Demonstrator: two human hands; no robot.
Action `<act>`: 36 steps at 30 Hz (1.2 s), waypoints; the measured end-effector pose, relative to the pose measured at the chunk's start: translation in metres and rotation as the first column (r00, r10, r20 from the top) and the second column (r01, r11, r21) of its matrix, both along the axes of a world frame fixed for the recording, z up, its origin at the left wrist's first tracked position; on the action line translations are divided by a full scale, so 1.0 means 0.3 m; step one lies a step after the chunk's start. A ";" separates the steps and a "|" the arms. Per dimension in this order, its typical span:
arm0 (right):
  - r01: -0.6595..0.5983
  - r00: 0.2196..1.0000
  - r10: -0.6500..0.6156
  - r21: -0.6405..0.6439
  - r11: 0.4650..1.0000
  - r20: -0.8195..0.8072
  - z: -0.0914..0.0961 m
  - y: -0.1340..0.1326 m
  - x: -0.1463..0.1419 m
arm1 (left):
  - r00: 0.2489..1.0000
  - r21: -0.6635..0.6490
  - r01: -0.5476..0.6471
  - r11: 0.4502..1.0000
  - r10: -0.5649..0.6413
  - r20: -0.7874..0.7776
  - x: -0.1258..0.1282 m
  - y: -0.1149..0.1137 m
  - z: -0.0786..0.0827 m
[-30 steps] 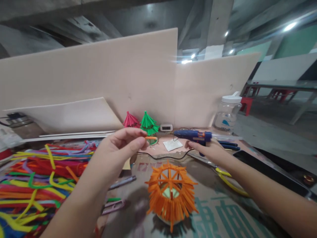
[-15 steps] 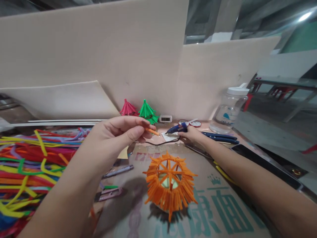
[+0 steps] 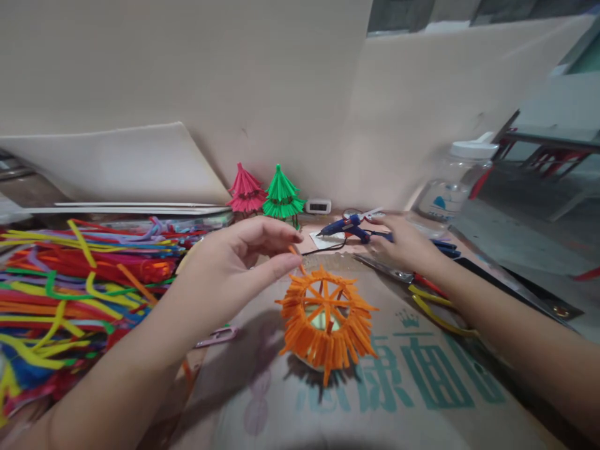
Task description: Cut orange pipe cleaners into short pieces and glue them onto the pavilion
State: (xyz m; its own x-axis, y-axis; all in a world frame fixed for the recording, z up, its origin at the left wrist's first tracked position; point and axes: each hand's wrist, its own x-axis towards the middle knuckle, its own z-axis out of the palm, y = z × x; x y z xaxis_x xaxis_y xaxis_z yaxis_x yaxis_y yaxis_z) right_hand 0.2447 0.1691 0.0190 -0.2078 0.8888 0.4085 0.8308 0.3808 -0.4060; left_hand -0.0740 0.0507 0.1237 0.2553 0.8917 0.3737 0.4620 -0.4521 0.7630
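Note:
My left hand (image 3: 244,259) pinches a short orange pipe cleaner piece (image 3: 296,253) between thumb and forefinger, just above the far left rim of an orange pipe cleaner ring (image 3: 349,347). That ring has spokes across its middle and a fringe of orange strips, and it rests on the printed cardboard (image 3: 389,425). Beyond it lies a blue glue gun (image 3: 340,225), its tip over a small white pad (image 3: 327,241). My right hand (image 3: 407,245) is just right of the glue gun's handle, fingers apart, close to a dark blue tool handle. Whether the fingertips touch that handle is unclear.
Colourful pipe cleaners (image 3: 70,294) are heaped at left. Pink (image 3: 245,190) and green (image 3: 283,195) pipe cleaner trees stand by the back panel, beside a small white display (image 3: 318,206). Scissors (image 3: 387,269) and a clear bottle (image 3: 447,187) are at right.
My right hand has let go of the glue gun and moved right. My left hand has brought the orange piece down to the ring's rim. The view has tilted down slightly.

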 end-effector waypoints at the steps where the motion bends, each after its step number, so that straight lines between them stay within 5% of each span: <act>1: -0.021 0.992 0.026 0.043 0.999 -0.122 0.007 -0.051 -0.005 | 0.998 0.014 -0.001 1.000 0.002 -0.055 0.000 -0.010 -0.003; 5: -0.029 0.779 0.031 0.013 0.999 -0.626 -0.015 -0.282 -0.059 | 0.983 0.077 0.044 0.996 -0.030 -0.183 0.015 -0.037 -0.001; 9: -0.268 0.728 0.020 -0.258 0.928 -0.685 -0.089 -0.415 -0.102 | 0.971 0.105 0.137 0.985 -0.113 -0.209 0.029 -0.036 -0.004; 13: -0.410 0.796 0.140 -0.353 0.841 -0.589 -0.117 -0.415 -0.113 | 0.960 0.106 0.156 0.982 -0.125 -0.251 0.024 -0.035 -0.009; 20: -0.533 0.797 0.331 -0.329 0.780 -0.506 -0.075 -0.397 -0.141 | 0.952 0.127 0.164 0.978 -0.123 -0.281 0.029 -0.044 -0.001; 24: -0.559 0.778 0.326 -0.355 0.749 -0.537 -0.081 -0.415 -0.157 | 0.952 0.118 0.151 0.981 -0.112 -0.283 0.043 -0.044 0.005; 29: -0.408 0.790 0.126 -0.362 0.838 -0.600 -0.085 -0.406 -0.175 | 0.957 0.059 0.139 0.989 -0.119 -0.264 0.040 -0.047 0.014; 36: -0.536 0.778 0.262 -0.387 0.750 -0.571 -0.073 -0.363 -0.200 | 0.970 0.048 0.119 0.992 -0.106 -0.219 0.041 -0.047 -0.001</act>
